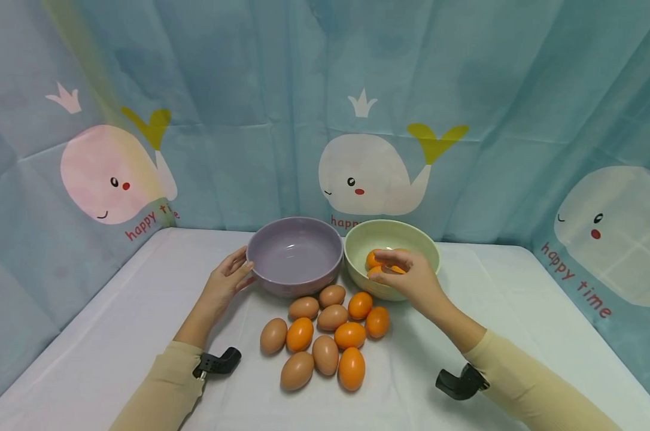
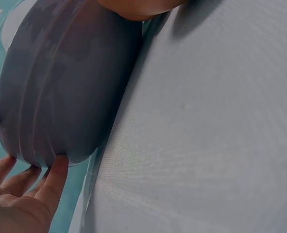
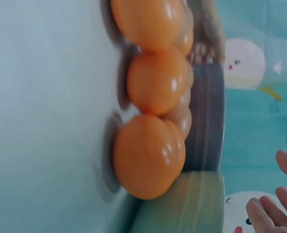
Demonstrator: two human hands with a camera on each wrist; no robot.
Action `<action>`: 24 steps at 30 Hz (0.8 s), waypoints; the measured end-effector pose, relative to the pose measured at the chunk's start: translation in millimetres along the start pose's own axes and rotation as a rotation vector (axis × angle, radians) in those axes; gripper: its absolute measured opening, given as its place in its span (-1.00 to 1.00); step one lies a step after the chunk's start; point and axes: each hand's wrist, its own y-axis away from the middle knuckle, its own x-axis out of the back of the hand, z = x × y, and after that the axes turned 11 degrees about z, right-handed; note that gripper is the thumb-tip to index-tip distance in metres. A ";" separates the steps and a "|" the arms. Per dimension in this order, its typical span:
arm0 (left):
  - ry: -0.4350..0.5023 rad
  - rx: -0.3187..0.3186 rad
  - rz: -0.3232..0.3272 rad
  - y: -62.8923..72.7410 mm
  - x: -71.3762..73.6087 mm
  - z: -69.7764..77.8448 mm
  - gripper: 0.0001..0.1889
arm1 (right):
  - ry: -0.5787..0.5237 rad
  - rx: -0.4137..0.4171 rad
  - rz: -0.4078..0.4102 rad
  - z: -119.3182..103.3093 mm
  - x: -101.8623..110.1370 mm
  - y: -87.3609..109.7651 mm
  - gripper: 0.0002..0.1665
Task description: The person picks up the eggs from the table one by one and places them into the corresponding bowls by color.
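The left side of the purple bowl is touched by the spread fingertips of the left hand. Just to its right, several orange eggs are held in the green bowl, above which the right hand is poised, thumb and fingers parted. Nearer, brown eggs and loose orange eggs are clustered on the white table.
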 end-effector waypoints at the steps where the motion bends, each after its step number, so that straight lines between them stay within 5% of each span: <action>1: 0.001 0.001 0.000 0.0 0.2 0.1 -0.30 | -0.005 0.001 -0.005 -0.5 1.5 4.4 -0.47; 24: 0.003 0.000 0.002 -1.1 0.5 -0.7 -0.27 | -0.010 -0.124 -0.045 20.1 13.2 57.2 -0.40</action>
